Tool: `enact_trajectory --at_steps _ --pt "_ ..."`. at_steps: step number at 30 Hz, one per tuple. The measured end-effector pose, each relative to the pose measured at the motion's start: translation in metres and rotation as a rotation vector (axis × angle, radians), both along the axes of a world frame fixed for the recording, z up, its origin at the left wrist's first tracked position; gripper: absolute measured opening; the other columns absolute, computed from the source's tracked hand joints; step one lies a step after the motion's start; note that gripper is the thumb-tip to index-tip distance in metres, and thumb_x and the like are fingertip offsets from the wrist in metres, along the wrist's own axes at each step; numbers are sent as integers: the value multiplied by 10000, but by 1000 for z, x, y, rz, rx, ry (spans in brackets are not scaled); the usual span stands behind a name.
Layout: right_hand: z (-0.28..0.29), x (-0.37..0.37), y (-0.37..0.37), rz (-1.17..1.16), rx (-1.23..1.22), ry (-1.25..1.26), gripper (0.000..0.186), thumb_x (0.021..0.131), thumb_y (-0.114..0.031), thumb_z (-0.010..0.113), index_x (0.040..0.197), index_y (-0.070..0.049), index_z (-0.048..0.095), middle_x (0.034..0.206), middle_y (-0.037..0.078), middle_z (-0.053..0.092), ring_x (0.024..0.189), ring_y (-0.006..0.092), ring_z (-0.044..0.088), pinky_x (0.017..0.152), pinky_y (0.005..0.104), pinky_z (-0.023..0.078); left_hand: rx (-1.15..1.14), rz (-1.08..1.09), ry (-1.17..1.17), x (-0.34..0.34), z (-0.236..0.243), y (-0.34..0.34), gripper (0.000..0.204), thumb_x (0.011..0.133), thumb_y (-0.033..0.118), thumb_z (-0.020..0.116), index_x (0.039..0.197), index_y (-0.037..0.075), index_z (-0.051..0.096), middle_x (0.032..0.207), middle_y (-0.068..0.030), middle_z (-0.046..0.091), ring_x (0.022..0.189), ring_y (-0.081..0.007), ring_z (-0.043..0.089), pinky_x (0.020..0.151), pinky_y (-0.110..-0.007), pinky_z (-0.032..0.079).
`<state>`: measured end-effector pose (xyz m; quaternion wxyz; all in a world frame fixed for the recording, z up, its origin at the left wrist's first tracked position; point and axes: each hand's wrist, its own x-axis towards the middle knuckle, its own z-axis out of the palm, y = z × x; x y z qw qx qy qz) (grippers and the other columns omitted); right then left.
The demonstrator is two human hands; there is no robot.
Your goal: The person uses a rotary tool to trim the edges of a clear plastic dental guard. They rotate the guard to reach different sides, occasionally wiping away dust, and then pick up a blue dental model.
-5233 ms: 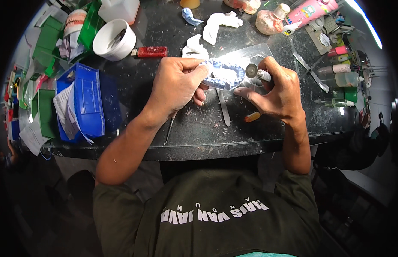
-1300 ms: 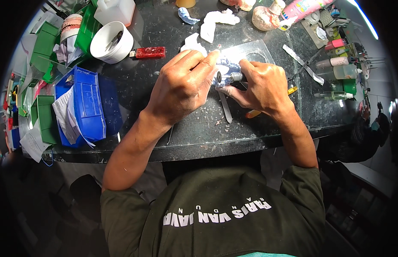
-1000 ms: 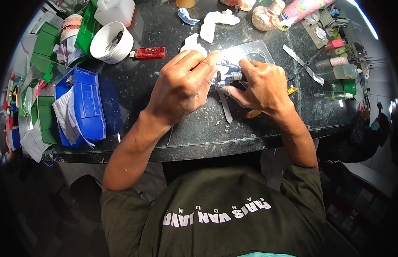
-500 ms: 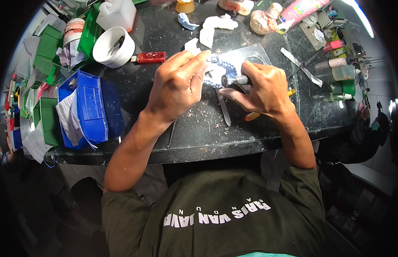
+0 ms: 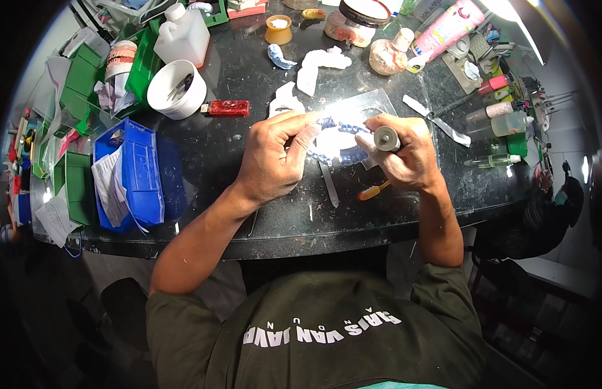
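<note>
My left hand (image 5: 271, 155) pinches the left side of a dental arch model (image 5: 336, 141), whose white middle is washed out by bright light. A blue, beaded-looking rim runs around the arch. Close to the model's right side, my right hand (image 5: 410, 155) is closed around a grey, cylindrical rotary handpiece (image 5: 386, 139), its round end facing up. The handpiece's tip is hidden below the hand. Just under the model lies a flat metal spatula (image 5: 329, 185). An orange-handled tool (image 5: 373, 190) rests below my right hand.
A clear sheet (image 5: 373, 100) lies behind the model. White crumpled pieces (image 5: 307, 78), a blue curved piece (image 5: 280, 57) and a red lighter-like block (image 5: 228, 108) lie farther back. At left stand a white tub (image 5: 190, 107) and blue bin (image 5: 142, 172); bottles (image 5: 508, 123) line the right.
The handpiece has tipped upright and shifted right, off the middle of the model. The view has shifted, so more of the table's far side shows. My left hand keeps its pinch.
</note>
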<state>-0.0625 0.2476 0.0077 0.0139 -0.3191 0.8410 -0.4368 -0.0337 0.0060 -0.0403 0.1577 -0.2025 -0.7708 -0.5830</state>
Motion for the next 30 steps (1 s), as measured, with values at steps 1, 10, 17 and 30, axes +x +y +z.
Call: enact_trajectory --at_steps 1,10,17,30 --pt "3 0 2 3 29 -31 143 777 -23 687 916 4 702 765 128 684 638 234 674 614 332 514 2 4 0 0 1 0 190 967 15 652 1112 -67 743 771 -147 668 640 -209 619 612 -333 490" --pt "-7 2 -3 -108 108 -6 136 811 -123 763 864 -27 683 656 120 654 579 263 675 555 355 502 -199 46 45 5 3 -4 192 942 -1 690 1118 -62 737 995 -197 752 895 -276 741 783 -339 570" --pt "-6 4 -5 -242 370 322 369 781 -323 836 765 -74 564 575 114 581 536 330 638 504 433 480 -286 53 368 -1 0 -5 340 802 -67 747 1139 -51 713 878 -142 641 784 -304 638 711 -407 527" --pt "-9 8 0 -230 524 382 406 768 -443 817 844 -86 638 715 104 686 648 346 700 564 460 538 -407 14 398 2 6 -6 453 752 -138 752 1184 -2 762 963 -116 691 820 -239 663 708 -345 537"
